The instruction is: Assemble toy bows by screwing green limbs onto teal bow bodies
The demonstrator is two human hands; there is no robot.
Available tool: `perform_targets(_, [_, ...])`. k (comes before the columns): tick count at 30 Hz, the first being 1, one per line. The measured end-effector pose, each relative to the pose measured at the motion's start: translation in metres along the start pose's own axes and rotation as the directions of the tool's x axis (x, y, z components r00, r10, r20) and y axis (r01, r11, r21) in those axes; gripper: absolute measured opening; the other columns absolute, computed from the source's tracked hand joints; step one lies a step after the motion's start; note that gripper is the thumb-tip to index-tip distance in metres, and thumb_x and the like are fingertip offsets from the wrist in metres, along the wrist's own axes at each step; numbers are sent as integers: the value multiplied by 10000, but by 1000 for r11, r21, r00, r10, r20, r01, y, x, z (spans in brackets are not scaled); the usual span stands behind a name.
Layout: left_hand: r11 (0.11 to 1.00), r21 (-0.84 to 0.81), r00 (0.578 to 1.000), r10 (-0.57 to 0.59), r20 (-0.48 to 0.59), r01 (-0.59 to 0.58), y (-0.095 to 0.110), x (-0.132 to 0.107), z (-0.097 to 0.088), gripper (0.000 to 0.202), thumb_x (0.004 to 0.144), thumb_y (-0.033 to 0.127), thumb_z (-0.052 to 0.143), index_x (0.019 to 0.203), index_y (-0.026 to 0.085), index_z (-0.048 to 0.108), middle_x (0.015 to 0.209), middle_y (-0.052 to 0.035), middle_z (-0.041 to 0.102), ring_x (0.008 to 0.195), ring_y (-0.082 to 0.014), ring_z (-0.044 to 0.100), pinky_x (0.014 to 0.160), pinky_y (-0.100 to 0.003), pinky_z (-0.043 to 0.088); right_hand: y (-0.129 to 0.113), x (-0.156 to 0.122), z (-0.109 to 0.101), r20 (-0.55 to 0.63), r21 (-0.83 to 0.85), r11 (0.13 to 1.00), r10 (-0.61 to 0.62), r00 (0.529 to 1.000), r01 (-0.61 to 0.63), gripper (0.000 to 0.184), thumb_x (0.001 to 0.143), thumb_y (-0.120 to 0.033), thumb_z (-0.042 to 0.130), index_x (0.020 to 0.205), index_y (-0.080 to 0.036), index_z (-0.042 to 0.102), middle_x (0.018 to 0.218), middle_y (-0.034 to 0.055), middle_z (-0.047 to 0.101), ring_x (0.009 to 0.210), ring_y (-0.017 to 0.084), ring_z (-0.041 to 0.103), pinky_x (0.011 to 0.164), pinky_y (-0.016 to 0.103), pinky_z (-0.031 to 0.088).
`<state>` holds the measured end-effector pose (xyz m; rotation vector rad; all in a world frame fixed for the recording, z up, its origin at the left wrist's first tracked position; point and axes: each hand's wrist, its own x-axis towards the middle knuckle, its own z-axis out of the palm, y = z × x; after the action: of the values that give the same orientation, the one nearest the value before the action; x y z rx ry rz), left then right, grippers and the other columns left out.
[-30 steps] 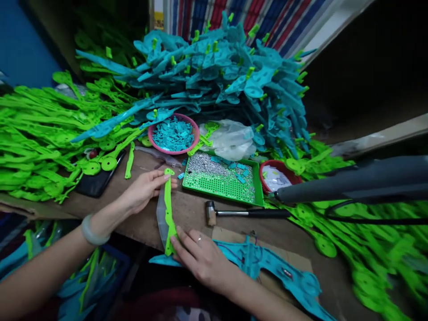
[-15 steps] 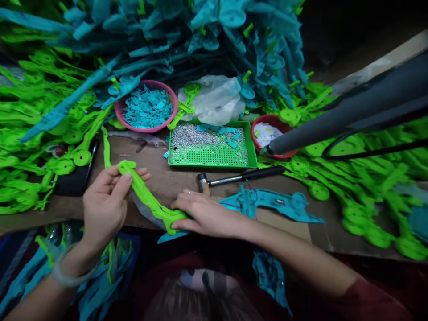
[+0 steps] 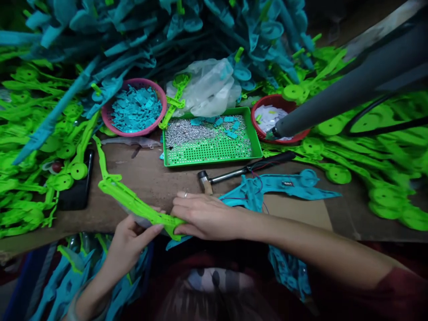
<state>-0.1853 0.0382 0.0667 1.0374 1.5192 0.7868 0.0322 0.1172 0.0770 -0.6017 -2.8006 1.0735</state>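
A long lime-green plastic part point(image 3: 133, 203) lies slantwise at the table's front edge, with a clear, greyish piece along its underside. My left hand point(image 3: 130, 243) pinches it near its lower middle, thumb on top and fingers beneath. Around its right end my right hand point(image 3: 207, 216) is closed, a ring on one finger; that end is partly hidden. A blue plastic tip point(image 3: 179, 241) pokes out beneath the right hand. Just beyond the right hand lie a hammer point(image 3: 230, 175) with a black grip and a blue plastic part point(image 3: 284, 183) with thin wires.
A green tray point(image 3: 210, 161) holds many small screws and blue pieces. Beside it stand a pink basket point(image 3: 158, 122) of blue pieces and a red basket point(image 3: 302, 133) of white ones. Green and blue parts heap around. A dark phone point(image 3: 75, 196) lies left; a grey pole point(image 3: 344, 84) slants in from the right.
My left hand has slid from the green part's upper left end down toward its lower middle. My right hand stays on the right end. The whole view has shifted slightly.
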Motion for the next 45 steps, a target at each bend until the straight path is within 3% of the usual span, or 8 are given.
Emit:
perform_targets(7, [995,91,998,35,-48,-30,4,-3,-2,260,699,334,808,900,177,755,895,-70,779,812,-210,737,740,-235,598,-1,-3,-1,6,-5,1000,-11,1000,11,236,949,-353,542,969,-124,597,969,94,619,992,237,547,802,328,455])
perform_targets(12, [994,-88,994,54,-95,-62,4,3,-16,334,796,391,743,1067,198,708,999,-77,764,924,-218,723,822,-281,587,1,-3,4,-29,-9,1000,-20,999,20,233,947,-349,542,976,-125,602,953,99,622,994,246,551,791,335,461])
perform_targets(16, [990,-122,979,44,-201,-70,6,6,-20,335,769,410,768,990,163,718,922,-84,768,858,-236,731,766,-301,598,3,-4,6,-49,14,1000,-22,999,22,224,944,-354,548,955,-136,599,946,90,621,978,241,552,774,334,453])
perform_targets(21, [992,-115,990,29,-139,-46,20,17,-27,409,750,436,783,1042,157,718,938,-95,768,876,-220,726,791,-278,581,1,-4,4,-45,41,999,-1,999,3,205,939,-338,558,964,-139,600,953,96,620,977,240,556,778,333,452])
perform_targets(27, [956,-209,934,126,-334,-204,39,33,-26,363,738,465,785,961,188,718,856,-39,755,848,-193,720,761,-256,556,-3,-3,1,-50,51,998,26,998,-23,191,938,-330,557,935,-146,608,927,98,618,966,246,556,785,340,447])
perform_targets(41, [916,-236,878,199,-435,-324,46,55,-16,358,761,495,742,864,157,691,703,-15,716,658,-118,628,632,-188,458,-7,1,-4,-10,-1,998,56,998,-56,227,949,-370,537,929,-151,597,912,75,603,913,206,537,815,311,419])
perform_targets(43, [914,-258,888,185,-420,-312,42,55,-13,368,758,494,745,891,154,696,758,-29,732,697,-131,644,658,-199,473,-6,2,-4,-9,-22,998,56,998,-56,248,946,-392,541,936,-150,598,906,74,599,911,203,529,797,302,414])
perform_targets(45, [944,-257,942,122,-312,-207,34,50,-9,428,722,492,774,965,147,699,862,-59,751,776,-169,677,720,-241,510,-4,3,-3,-2,-32,998,53,999,-53,278,937,-421,551,951,-147,600,897,71,596,908,203,521,770,293,408])
